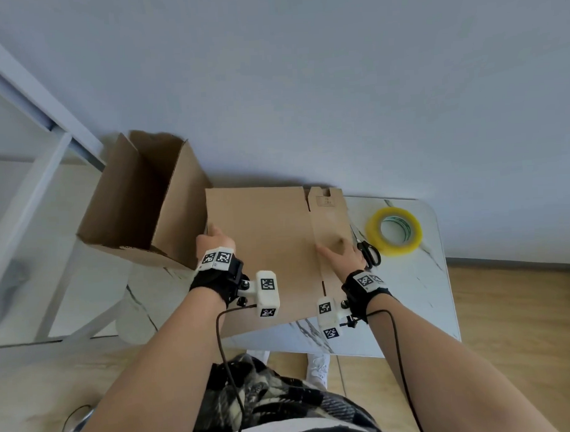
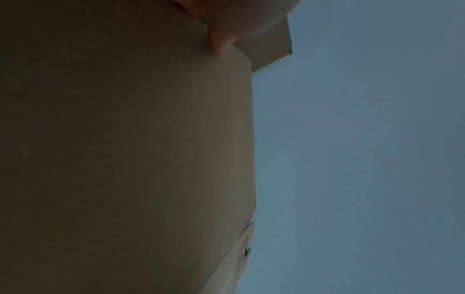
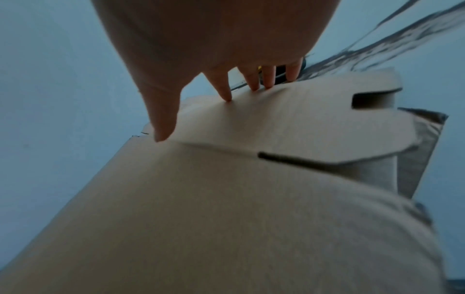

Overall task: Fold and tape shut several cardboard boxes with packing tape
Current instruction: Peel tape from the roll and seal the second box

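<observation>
A flattened cardboard box (image 1: 271,235) lies on the small marble table (image 1: 419,295). My left hand (image 1: 213,236) grips its left edge; in the left wrist view the thumb (image 2: 219,41) lies on top of the cardboard (image 2: 125,159), and the other fingers are hidden. My right hand (image 1: 340,252) rests on the narrow right flap with straight, spread fingers. In the right wrist view its fingertips (image 3: 226,95) press on that flap (image 3: 302,123) beside the fold line. A yellowish roll of packing tape (image 1: 393,231) lies flat to the right of the cardboard.
Black-handled scissors (image 1: 369,251) lie between the cardboard and the tape roll. An erected, open-topped cardboard box (image 1: 141,201) stands at the left, touching the flat one. A wall is close behind the table. Wooden floor shows at the right.
</observation>
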`<control>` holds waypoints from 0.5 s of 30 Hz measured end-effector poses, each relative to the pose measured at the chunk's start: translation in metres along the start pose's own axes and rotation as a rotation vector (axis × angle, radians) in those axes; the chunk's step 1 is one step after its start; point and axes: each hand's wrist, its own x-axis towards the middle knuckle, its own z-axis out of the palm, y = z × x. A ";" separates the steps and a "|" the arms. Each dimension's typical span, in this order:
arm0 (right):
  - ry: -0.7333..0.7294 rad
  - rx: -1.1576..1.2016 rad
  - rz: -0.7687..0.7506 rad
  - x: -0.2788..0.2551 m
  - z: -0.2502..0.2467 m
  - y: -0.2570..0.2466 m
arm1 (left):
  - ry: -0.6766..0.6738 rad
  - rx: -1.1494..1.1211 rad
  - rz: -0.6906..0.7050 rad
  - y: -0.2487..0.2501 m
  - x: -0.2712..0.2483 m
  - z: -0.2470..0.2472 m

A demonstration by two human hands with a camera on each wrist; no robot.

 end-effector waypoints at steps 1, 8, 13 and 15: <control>-0.006 0.026 -0.006 -0.003 -0.003 0.000 | 0.003 -0.003 0.017 0.001 -0.001 -0.004; 0.065 0.067 -0.041 -0.022 -0.023 -0.010 | 0.060 -0.025 0.184 0.025 -0.023 -0.017; 0.152 0.128 -0.099 -0.031 -0.042 -0.006 | 0.058 -0.025 0.231 0.040 -0.027 -0.021; 0.177 0.127 -0.104 -0.034 -0.047 -0.004 | 0.040 -0.018 0.239 0.043 -0.028 -0.019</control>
